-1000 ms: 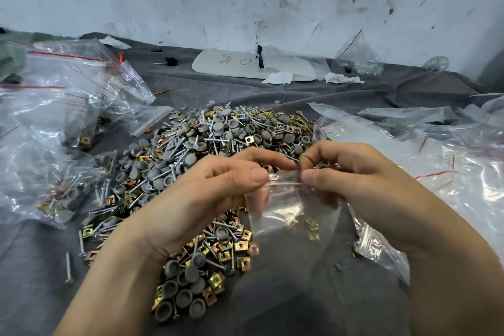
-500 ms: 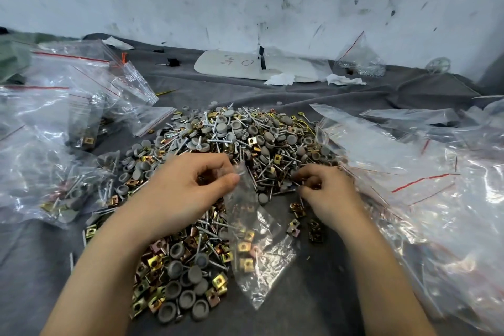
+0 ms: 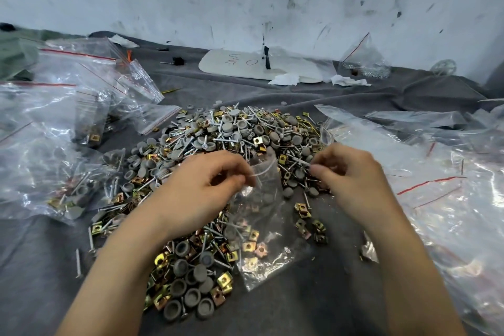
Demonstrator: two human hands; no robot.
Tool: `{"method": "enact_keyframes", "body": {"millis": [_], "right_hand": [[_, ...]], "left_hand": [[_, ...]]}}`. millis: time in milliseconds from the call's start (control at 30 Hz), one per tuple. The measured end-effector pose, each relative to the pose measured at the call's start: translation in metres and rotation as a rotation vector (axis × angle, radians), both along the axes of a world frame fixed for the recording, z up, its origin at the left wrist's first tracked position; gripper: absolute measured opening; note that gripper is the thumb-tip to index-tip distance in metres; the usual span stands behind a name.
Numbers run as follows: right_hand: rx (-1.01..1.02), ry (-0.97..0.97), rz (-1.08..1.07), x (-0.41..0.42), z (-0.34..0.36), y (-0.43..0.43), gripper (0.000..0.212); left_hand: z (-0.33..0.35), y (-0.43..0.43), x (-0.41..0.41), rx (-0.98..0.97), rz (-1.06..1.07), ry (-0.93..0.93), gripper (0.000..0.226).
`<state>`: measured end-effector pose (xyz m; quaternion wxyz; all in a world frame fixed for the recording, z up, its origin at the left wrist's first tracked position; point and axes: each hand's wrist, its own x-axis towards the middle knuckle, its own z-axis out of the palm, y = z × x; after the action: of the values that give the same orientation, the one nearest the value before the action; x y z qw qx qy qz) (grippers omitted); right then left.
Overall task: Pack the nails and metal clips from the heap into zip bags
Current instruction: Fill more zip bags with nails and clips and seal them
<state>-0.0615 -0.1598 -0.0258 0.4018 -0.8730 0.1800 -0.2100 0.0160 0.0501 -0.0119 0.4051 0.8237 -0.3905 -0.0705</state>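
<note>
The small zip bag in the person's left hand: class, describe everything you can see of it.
The zip bag is small and made of clear, crinkled plastic. Its mouth is open and points away from the camera; the left hand pinches the rim. The body slopes down toward the camera, its bottom lying on the grey cloth at the edge of the heap. A few brass-coloured square clips sit in its lower half. The right hand, pinching a nail, does not touch it.

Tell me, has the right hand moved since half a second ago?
Yes. The right hand has lifted off the heap and shifted slightly right, away from the loose clips on the cloth, now pinching a nail.
</note>
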Motion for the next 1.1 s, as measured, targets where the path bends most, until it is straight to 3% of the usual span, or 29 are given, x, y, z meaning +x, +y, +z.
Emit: {"method": "enact_keyframes", "body": {"millis": [67,167,333,433,633,700,800,867,1033,1100], "right_hand": [[0.055,-0.216,0.092,-0.009,0.019,0.009,0.016],[-0.059,-0.400,0.184,-0.020,0.041,0.026,0.019],[-0.164,-0.407,0.249,-0.032,0.055,0.038,0.016],[-0.122,-0.429,0.238,-0.033,0.055,0.037,0.019],[0.023,-0.589,0.110,-0.033,0.053,0.027,0.002],[0.054,-0.479,-0.010,-0.026,0.040,0.013,0.006],[0.019,0.110,-0.100,-0.008,0.004,-0.003,0.009],[-0.034,0.374,-0.113,0.002,-0.017,-0.003,0.010],[-0.163,0.459,-0.138,0.015,-0.034,0.003,0.003],[-0.173,0.486,-0.137,0.015,-0.032,0.002,0.010]], "left_hand": [[0.000,-0.005,-0.004,-0.022,-0.023,-0.032,0.019],[0.004,-0.013,-0.014,-0.142,-0.070,-0.054,0.025],[0.014,-0.018,-0.026,-0.337,-0.219,-0.140,0.022],[0.016,-0.018,-0.028,-0.400,-0.234,-0.127,0.022],[0.016,-0.016,-0.025,-0.486,-0.124,-0.116,0.018],[0.015,-0.014,-0.022,-0.520,-0.042,-0.142,0.018],[0.014,-0.013,-0.019,-0.530,0.050,-0.168,0.013],[0.014,-0.013,-0.018,-0.525,0.070,-0.170,0.016],[0.012,-0.012,-0.016,-0.532,0.076,-0.176,0.015],[0.011,-0.011,-0.015,-0.537,0.065,-0.182,0.012]]}}
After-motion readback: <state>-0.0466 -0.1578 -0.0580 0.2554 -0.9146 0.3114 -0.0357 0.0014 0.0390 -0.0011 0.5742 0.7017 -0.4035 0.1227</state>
